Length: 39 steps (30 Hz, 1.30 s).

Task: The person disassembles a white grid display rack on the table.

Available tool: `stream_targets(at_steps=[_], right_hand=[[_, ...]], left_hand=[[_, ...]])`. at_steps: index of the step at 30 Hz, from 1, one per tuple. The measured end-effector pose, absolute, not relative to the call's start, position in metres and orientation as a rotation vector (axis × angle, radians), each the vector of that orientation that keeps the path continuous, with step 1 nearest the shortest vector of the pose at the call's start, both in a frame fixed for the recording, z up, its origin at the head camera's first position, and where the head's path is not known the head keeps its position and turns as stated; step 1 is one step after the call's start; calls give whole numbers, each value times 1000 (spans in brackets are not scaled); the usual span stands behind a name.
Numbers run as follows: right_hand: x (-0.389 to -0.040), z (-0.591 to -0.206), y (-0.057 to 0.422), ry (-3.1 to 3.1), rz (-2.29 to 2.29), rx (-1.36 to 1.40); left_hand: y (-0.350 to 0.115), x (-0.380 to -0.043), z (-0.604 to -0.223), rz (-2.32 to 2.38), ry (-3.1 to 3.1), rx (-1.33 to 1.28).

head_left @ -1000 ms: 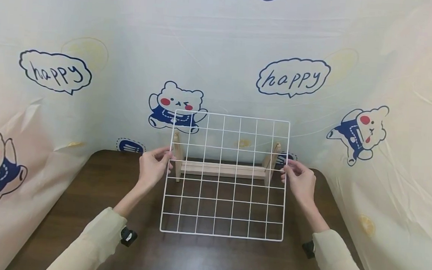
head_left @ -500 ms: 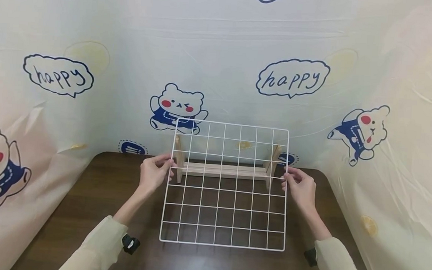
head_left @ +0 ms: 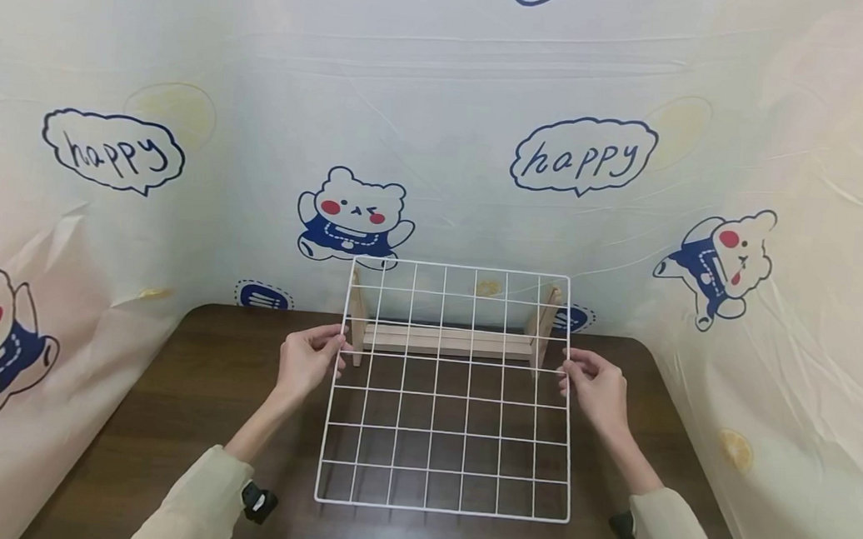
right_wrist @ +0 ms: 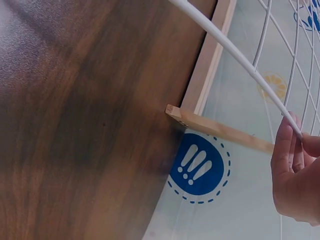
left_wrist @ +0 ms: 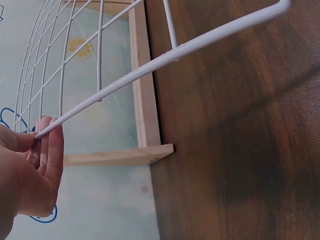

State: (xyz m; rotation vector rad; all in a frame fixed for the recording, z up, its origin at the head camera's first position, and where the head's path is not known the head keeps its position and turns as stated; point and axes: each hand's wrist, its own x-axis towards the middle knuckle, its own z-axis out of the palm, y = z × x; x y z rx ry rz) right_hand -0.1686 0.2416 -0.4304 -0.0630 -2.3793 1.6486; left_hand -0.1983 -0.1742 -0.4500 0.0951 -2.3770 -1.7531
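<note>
White wire grid (head_left: 433, 395) has come down in the head view since a second ago: top edge lower against the patterned cloth (head_left: 451, 95), bottom edge nearer the foot of the frame. Both hands went down with it; the wooden stand (head_left: 455, 343) sits about where it was.

Grid now fills centre to lower centre of my head view, tilted, its bottom edge reading wider than its top. Stand is behind it, seen through the upper cells: a horizontal bar joining two upright end panels, at the back of the table (head_left: 167, 401). I can't tell whether grid and stand touch, or whether the grid's bottom edge meets the table.

Left hand (head_left: 308, 363) is on the grid's left edge, left of centre, pinching the rim wire, thumb on the near side. Right hand (head_left: 599, 390) mirrors it on the right edge. My wrist views confirm both grasps: fingers (left_wrist: 56, 160) and thumb clamp the rim at the left of one frame, at the lower right of the other.

Forearms come in from the bottom corners, angled up and inward, in pale sleeves (head_left: 193, 495), with a black device (head_left: 259, 504) at each wrist.
</note>
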Motion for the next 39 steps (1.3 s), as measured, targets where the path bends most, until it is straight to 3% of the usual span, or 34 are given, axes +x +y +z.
stream_targets(at_steps=[10, 39], right_hand=[[-178, -463, 252, -2399, 1730, -111], [-165, -478, 251, -2434, 1843, -97]], left_hand=[[-177, -194, -461, -1802, -2389, 133], [-183, -180, -482, -1806, -2427, 134]])
